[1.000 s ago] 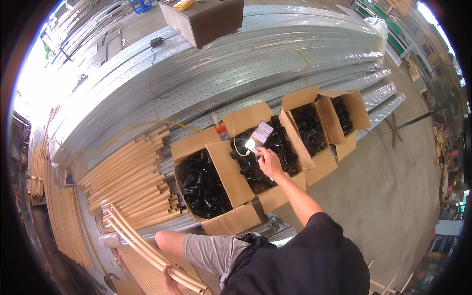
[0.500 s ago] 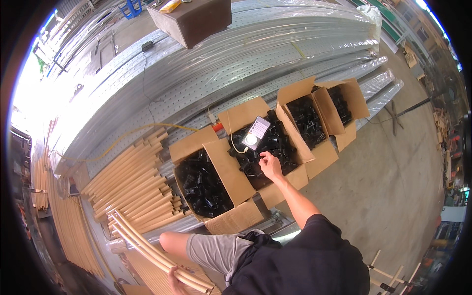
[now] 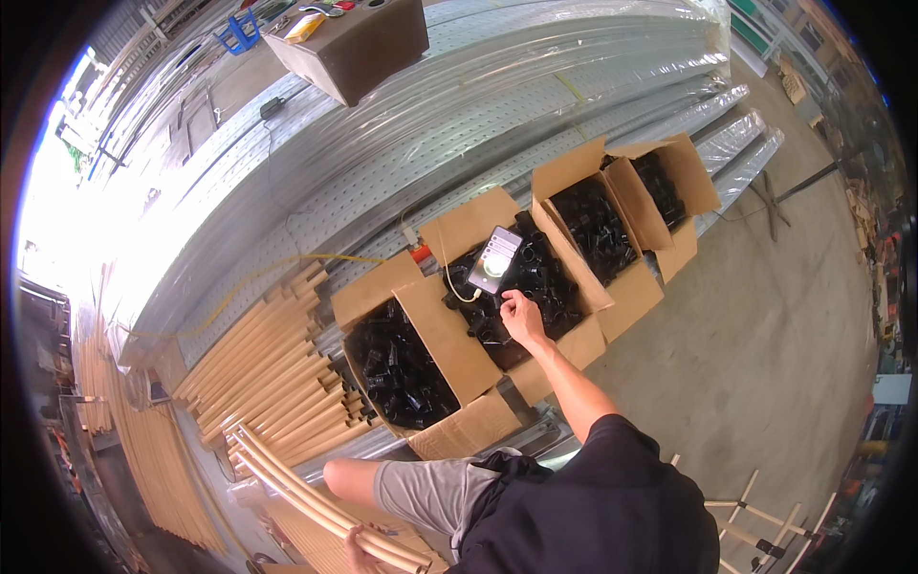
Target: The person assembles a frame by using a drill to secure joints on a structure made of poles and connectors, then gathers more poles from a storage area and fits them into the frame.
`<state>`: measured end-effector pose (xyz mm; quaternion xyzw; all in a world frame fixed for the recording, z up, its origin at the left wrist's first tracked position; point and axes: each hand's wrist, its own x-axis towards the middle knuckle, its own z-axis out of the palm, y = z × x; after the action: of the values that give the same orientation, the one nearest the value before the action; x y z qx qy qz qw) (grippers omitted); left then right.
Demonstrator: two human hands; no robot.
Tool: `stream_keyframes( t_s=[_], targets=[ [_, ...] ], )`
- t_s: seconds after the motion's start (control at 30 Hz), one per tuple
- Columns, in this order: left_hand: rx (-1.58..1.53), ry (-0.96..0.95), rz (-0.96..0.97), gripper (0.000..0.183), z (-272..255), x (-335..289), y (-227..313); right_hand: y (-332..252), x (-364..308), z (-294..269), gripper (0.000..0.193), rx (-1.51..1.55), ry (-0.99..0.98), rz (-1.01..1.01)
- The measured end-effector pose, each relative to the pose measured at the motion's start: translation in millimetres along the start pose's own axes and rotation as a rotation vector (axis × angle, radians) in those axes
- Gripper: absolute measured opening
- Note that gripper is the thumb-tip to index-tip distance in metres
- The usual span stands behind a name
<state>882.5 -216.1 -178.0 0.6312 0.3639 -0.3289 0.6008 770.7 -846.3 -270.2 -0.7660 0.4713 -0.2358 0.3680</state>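
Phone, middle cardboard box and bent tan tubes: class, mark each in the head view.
phone (image 3: pixel 494 258), head view, middle of its lit screen.
middle cardboard box (image 3: pixel 470 223), head view, its raised far flap.
bent tan tubes (image 3: pixel 316 502), head view, mid-length of the curved bundle.

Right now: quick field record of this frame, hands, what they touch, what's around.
right hand: reaching into middle cardboard box, on black fittings, beside phone
left hand: gripping beige tubes at lower edge
phone: lies on the fittings, cable attached
other boxes: left box and right box, open, same black fittings
behind: long metal rails
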Motion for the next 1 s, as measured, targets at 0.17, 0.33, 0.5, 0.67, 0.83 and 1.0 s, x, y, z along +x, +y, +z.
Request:
stream_keyframes(
  t_s=[0.17, 0.33, 0.5, 0.67, 0.83, 1.0],
  targets=[
    [0.008, 0.012, -0.021, 0.038, 22, -15, 14, 9, -1, 6, 0.024, 0.036, 0.078, 0.004],
    [0.019, 0.018, -0.051, 0.038, 25, -18, 20, 16, 3, 14, 0.025, 0.03, 0.133, 0.002],
    [0.015, 0.031, -0.064, 0.038, 25, -19, 20, 12, 2, 15, 0.027, 0.061, 0.1, 0.031],
    [0.017, 0.027, -0.083, 0.038, 32, -23, 19, 20, 3, 14, 0.028, 0.043, 0.096, 0.02],
    [0.004, 0.039, -0.097, 0.037, 41, -30, 20, 11, 3, 7, 0.029, 0.09, 0.035, 0.089],
    [-0.002, -0.036, -0.041, 0.039, 17, -11, 6, -3, 5, 0, 0.033, 0.11, -0.003, 0.125]
  ],
)
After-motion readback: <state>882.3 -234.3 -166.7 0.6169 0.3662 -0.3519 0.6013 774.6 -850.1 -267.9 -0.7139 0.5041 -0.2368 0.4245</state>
